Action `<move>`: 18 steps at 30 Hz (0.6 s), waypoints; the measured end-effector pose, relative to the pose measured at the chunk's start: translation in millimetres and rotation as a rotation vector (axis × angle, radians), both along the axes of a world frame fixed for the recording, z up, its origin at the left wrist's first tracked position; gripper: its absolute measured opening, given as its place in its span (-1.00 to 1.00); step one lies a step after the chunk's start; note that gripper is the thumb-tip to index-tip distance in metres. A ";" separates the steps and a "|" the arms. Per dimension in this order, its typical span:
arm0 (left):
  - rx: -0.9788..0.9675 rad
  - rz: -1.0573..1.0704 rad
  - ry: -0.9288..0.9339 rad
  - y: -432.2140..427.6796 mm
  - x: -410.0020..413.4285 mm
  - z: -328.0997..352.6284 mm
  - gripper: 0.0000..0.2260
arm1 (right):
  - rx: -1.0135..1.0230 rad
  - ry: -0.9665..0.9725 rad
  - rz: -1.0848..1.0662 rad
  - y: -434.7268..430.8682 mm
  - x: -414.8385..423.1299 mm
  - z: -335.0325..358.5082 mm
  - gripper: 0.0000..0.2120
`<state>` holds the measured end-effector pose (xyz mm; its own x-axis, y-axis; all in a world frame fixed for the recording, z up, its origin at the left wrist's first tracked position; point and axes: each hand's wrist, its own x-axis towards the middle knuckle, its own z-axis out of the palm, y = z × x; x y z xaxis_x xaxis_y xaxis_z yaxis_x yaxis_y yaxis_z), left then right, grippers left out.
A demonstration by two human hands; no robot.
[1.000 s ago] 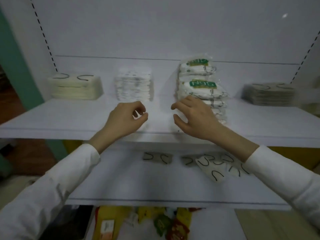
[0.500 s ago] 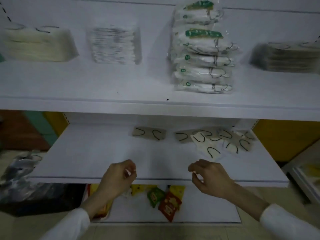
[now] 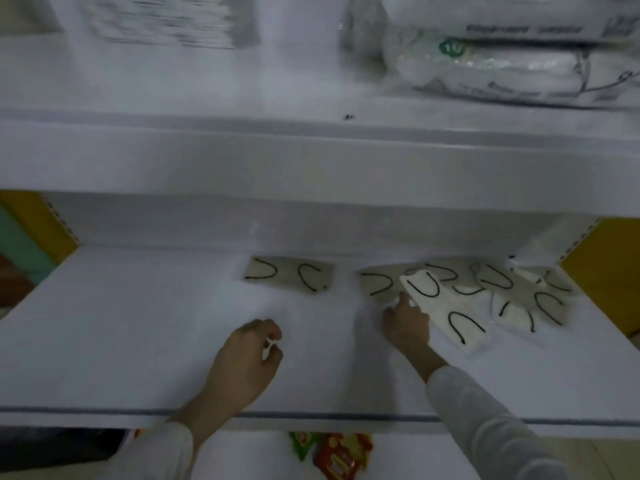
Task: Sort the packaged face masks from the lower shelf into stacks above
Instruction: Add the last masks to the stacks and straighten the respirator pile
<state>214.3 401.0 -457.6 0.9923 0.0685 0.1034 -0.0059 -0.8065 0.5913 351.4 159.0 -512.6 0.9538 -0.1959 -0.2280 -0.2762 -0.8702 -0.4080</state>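
Your left hand [image 3: 249, 355] hangs over the middle of the lower shelf [image 3: 138, 323] with its fingers loosely curled and thumb near the fingertips. It holds nothing and is well apart from any packet. Your right hand [image 3: 405, 320] is stretched further in, its fingertips [image 3: 402, 300] down on the near left corner of a white mask packet [image 3: 446, 313]. You cannot tell from here whether they pinch that corner or only touch it. Both wrists come out of white sleeves [image 3: 485, 420].

The white mask packet lies tilted on top of a loose pile of mask packets [image 3: 512, 292], grey and white with black ear loops, spread over the right part of the lower shelf towards the back. One grey mask packet [image 3: 289, 273] lies alone to the left of the pile, flat and apart from it.

Above, the upper shelf [image 3: 207, 157] carries a stack of clear bagged masks [image 3: 502, 67] at the right and a blurred stack [image 3: 166, 19] at the left. Yellow side panels [image 3: 609, 271] flank the shelving. Below the lower shelf's front edge lie some red and green snack packets [image 3: 332, 452].
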 end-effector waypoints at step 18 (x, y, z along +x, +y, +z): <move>-0.023 0.034 0.039 -12.8 28.8 -41.2 -0.90 | 0.114 -0.156 0.047 8.4 26.6 -20.1 -0.85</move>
<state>243.1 388.2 -498.9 0.9926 0.1039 0.0623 0.0447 -0.7919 0.6090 378.0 167.3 -532.7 0.9868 -0.1316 -0.0948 -0.1621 -0.8266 -0.5389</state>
